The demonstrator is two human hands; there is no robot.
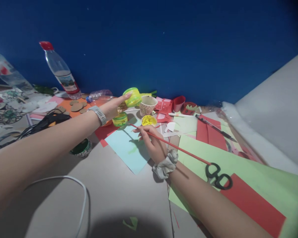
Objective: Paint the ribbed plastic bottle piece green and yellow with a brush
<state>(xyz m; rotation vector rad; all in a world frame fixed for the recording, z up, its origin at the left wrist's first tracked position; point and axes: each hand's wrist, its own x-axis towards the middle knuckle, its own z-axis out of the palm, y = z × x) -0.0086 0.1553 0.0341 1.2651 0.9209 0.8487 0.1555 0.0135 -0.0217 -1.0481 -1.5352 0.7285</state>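
My left hand (117,106) is closed around a small round yellow-green container (132,97), held up above the work surface. A similar yellow-green piece (120,119) sits just below it, at the edge of a light blue sheet (129,148). In my right hand (152,143) is a thin paintbrush (181,149) with a long red handle. Its tip points left, close to the lower yellow-green piece. A shallow cup of yellow paint (149,120) stands right behind my right fingers, in front of a patterned paper cup (148,104).
Black-handled scissors (219,177) lie on green paper (243,165) at the right. A water bottle (62,74) leans at the back left. A dark-filled cup (81,148) stands below my left forearm. A white cable (83,198) curves in front. A blue wall (164,49) closes the back.
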